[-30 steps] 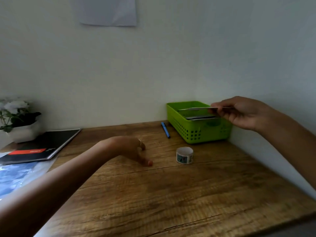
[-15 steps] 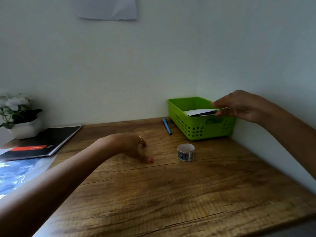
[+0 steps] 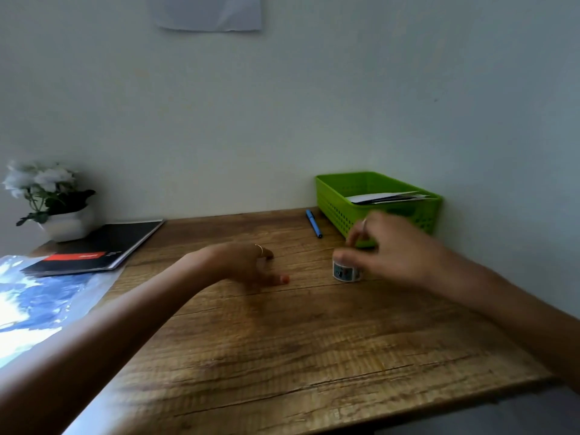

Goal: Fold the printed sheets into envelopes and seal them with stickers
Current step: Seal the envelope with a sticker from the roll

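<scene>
Spanning a pale-walled corner, wooden desk [image 3: 314, 340] bears left grip [image 3: 248, 265] released; blurred right grip [image 3: 392, 252] state unclear.

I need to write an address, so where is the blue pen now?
The slim blue pen lies on the wooden desk at the back, just left of the green plastic basket, near the wall.

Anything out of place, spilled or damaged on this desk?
Nothing stands out. Folded papers lie in the green basket, slightly fanned; the blue pen lies beside it; the right hand reaches the upright sticker roll.
</scene>
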`<state>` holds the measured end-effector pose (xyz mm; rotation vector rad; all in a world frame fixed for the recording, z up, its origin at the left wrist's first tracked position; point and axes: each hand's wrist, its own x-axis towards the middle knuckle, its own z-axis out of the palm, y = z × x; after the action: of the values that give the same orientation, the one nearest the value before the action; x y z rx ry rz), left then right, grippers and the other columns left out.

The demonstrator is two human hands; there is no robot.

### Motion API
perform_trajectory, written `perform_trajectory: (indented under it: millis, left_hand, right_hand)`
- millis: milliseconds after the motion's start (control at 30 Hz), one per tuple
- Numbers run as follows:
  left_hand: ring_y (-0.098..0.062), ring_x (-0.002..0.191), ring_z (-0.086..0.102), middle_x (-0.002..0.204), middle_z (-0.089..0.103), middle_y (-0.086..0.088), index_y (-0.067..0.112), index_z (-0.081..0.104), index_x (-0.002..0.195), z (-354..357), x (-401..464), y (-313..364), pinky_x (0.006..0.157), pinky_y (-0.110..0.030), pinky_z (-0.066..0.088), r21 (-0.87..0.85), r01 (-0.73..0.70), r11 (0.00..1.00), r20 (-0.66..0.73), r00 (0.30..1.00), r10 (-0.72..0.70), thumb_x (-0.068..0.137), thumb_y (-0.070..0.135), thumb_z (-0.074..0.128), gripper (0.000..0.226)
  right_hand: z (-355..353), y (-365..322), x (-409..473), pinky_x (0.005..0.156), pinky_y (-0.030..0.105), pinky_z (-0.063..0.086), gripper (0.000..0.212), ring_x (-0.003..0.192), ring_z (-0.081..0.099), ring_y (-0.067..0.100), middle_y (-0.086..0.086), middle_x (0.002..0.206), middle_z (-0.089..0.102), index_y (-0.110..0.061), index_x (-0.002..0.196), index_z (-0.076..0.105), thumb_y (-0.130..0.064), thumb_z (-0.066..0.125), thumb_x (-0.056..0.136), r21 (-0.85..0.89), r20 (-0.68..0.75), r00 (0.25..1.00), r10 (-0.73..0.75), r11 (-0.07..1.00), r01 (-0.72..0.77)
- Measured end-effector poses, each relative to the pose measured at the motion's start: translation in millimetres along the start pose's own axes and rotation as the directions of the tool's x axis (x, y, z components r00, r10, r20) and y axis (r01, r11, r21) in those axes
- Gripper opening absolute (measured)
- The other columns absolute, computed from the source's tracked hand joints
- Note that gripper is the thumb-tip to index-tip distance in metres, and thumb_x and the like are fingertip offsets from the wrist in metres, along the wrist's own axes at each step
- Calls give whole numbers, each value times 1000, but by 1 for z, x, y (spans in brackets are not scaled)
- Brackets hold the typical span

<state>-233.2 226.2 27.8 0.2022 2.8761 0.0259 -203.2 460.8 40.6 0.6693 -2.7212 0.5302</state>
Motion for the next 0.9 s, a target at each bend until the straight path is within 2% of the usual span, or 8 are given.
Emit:
perform_trajectory:
  millis: [33,100,200,300,467,600,700,900]
  left_hand:
    - [-24,136,32,151,31,-4,26,23,147,0,-1,0,110,-38,26,3,0,1000,6,1000,0,83,66,44,79]
    - [-24,137,31,151,32,-4,26,24,147,-2,-2,-4,111,-39,25,4,-8,1000,11,1000,8,86,61,44,73]
    - [-22,135,34,148,38,-2,26,32,144,-6,-5,-13,110,-38,27,1,-6,1000,-21,1000,6,87,56,47,65]
    - [-23,134,35,147,39,-2,27,35,142,-7,-9,-25,109,-38,27,9,33,999,-14,999,-33,85,57,50,66]
    - [-25,135,35,148,37,-4,26,31,144,-1,-9,-42,110,-40,28,-16,104,994,-34,994,-104,81,65,48,76]
    - [-25,138,30,152,31,-5,25,23,147,5,-8,-47,111,-40,26,-64,116,991,-34,992,-118,83,65,44,79]
    - [-25,138,29,153,29,-3,28,22,147,9,-8,-55,112,-42,26,-134,126,983,-41,990,-133,77,71,46,85]
    - [-25,138,31,152,31,-2,29,24,146,9,-4,-60,112,-42,27,-94,108,990,-65,991,-115,74,74,46,88]
  right_hand:
    - [9,-1,-2,83,26,44,39,99,51,10,-8,101,50,-26,109,60,-53,60,81,-52,102,995,-2,999,8]
    - [24,-1,-3,92,27,41,43,108,49,12,-5,113,48,-26,120,55,-48,61,83,-81,146,989,16,997,-4]
    - [34,2,1,84,22,37,26,108,50,14,-3,112,49,-19,113,58,-31,60,89,-88,46,999,21,996,-17]
    - [38,2,14,80,21,36,15,102,51,14,-1,105,51,-16,103,61,-23,60,90,-64,21,1000,-12,998,14]
    - [54,-11,63,87,30,41,19,103,54,22,10,112,54,-6,101,61,-19,63,87,-14,-18,996,-90,996,90]
    - [69,-21,111,81,33,43,18,98,55,28,16,107,52,1,97,62,-13,63,86,-24,-57,994,-96,995,95]
    - [79,-18,142,72,28,40,16,96,56,30,19,106,51,5,95,63,-7,60,85,1,-63,997,-54,999,55]
    - [103,-4,169,64,28,34,16,89,56,32,19,97,52,8,87,61,-7,57,83,-18,-72,997,11,1000,-12]
